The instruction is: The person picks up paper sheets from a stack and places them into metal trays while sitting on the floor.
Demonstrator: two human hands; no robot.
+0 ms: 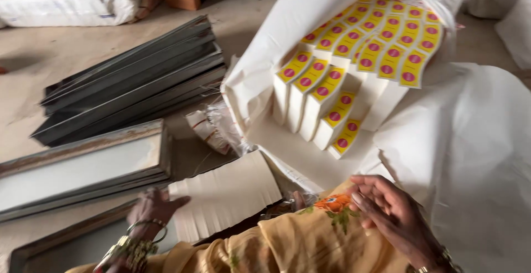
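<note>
White boxes (332,99) with yellow, red-dotted labels fill the open white sack (276,46).

The person wears a loose garment of pale mustard-yellow cloth (298,245), draped in soft folds across the lower middle of the view, from about 7 o'clock round to 5 o'clock. It is printed with a bright orange flower motif (336,202) and thin green leafy sprigs (340,219) trailing below it, with a smaller green mark lower at 6 o'clock. The left hand (155,206), at 8 o'clock, has a stack of gold-coloured metal bangles (133,245) on its wrist, some thin and plain, others broader and ornate. The right hand (387,209), at 5 o'clock, has a narrow gold-coloured bracelet (437,262) at the wrist, partly cut off by the lower edge
</note>
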